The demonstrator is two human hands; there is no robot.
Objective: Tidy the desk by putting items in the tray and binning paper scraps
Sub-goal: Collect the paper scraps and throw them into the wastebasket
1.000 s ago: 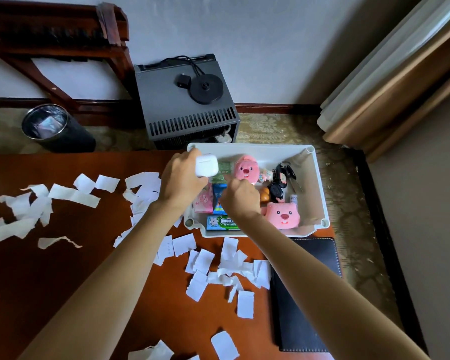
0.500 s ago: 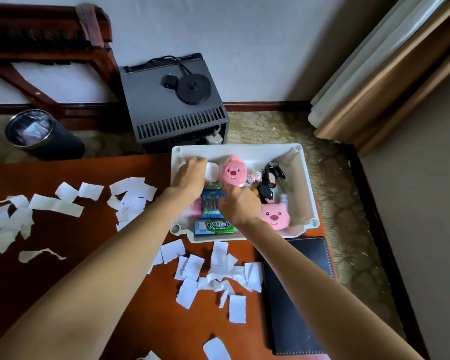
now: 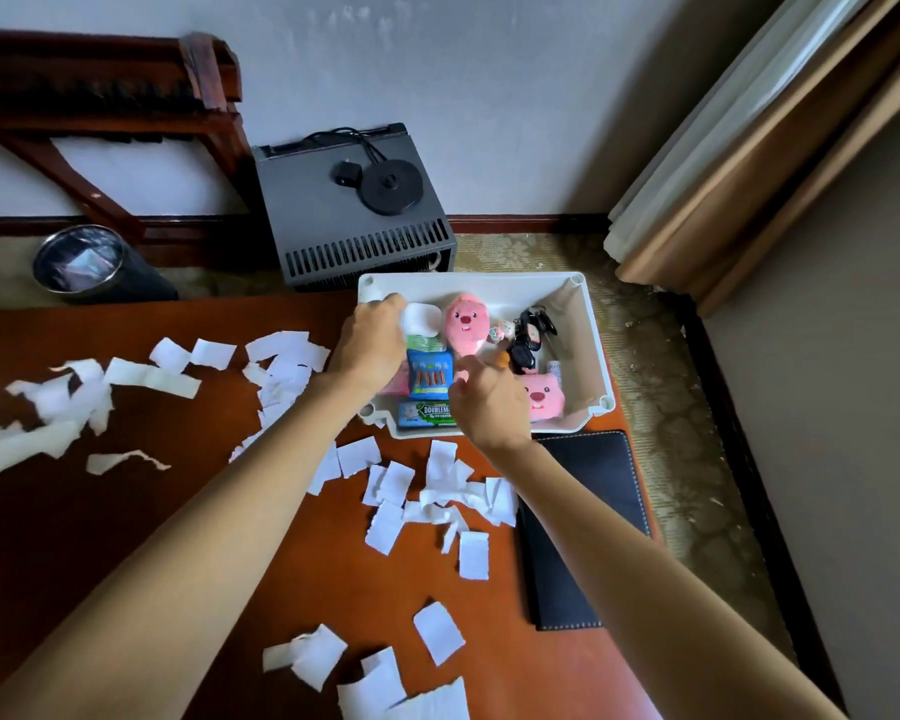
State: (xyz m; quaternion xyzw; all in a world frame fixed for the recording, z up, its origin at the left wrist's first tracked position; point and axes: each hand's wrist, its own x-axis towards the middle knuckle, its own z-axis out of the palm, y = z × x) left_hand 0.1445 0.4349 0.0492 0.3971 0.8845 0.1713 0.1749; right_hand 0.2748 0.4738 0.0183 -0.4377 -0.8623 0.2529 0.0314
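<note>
Now our left hand (image 3: 372, 345) presses the white case (image 3: 421, 319) down inside the tray (image 3: 591, 350), lower than before, our right hand (image 3: 492, 402) loosely curled, empty, paper scraps (image 3: 385, 527) crowding the desk (image 3: 126, 511) edge.

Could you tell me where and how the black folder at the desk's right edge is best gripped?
Pinch the folder's long right edge, which seems to reach the desk rim, coming from the right. It lies flat, so fingers likely cannot get under it elsewhere.

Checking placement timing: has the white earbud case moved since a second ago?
Yes. The white earbud case went down into the tray, from above its near-left rim to beside the pink plush toy. The left hand is at it.
</note>
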